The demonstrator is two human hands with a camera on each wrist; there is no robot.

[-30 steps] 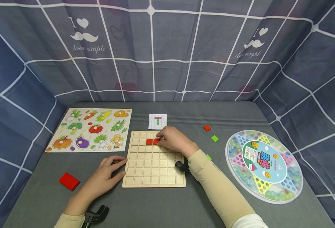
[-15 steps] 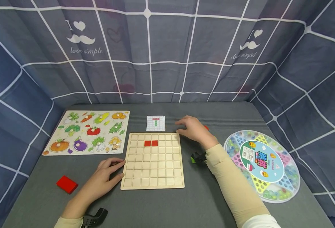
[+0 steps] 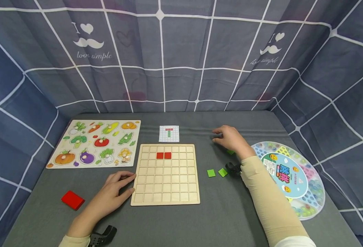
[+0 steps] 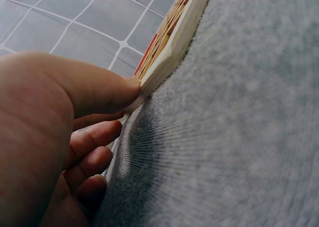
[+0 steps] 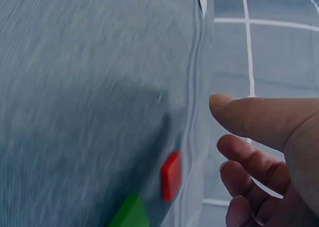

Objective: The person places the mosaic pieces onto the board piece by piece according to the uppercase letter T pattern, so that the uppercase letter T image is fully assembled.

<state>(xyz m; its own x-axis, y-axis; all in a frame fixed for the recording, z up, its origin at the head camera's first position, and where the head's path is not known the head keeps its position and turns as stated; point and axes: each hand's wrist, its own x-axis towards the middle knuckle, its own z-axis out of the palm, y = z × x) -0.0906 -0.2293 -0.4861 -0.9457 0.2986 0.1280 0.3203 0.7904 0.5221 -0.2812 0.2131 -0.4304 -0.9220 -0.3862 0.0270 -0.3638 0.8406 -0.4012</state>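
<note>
A wooden grid board (image 3: 166, 188) lies flat in the middle of the head view, with two red square tiles (image 3: 163, 155) side by side near its top. My left hand (image 3: 114, 188) rests at the board's left edge, thumb and fingers touching it. Over the table to the right, my right hand (image 3: 229, 139) hovers with loosely bent fingers and nothing between them. Below it in the right wrist view are a red tile (image 5: 171, 177) and a green tile (image 5: 130, 214); the hand hides that red one in the head view. Two more green tiles (image 3: 216, 173) lie right of the board.
A small pattern card (image 3: 169, 138) with a red and green T sits behind the board. The vegetable puzzle (image 3: 90, 166) lies at the back left, and a red block (image 3: 72, 200) is left of my left hand. My right forearm overlaps the round marble game (image 3: 284, 175).
My right hand has let go of the second red tile on the board and moved right, off the board toward the loose tiles. The left hand has stayed at the board's edge.
</note>
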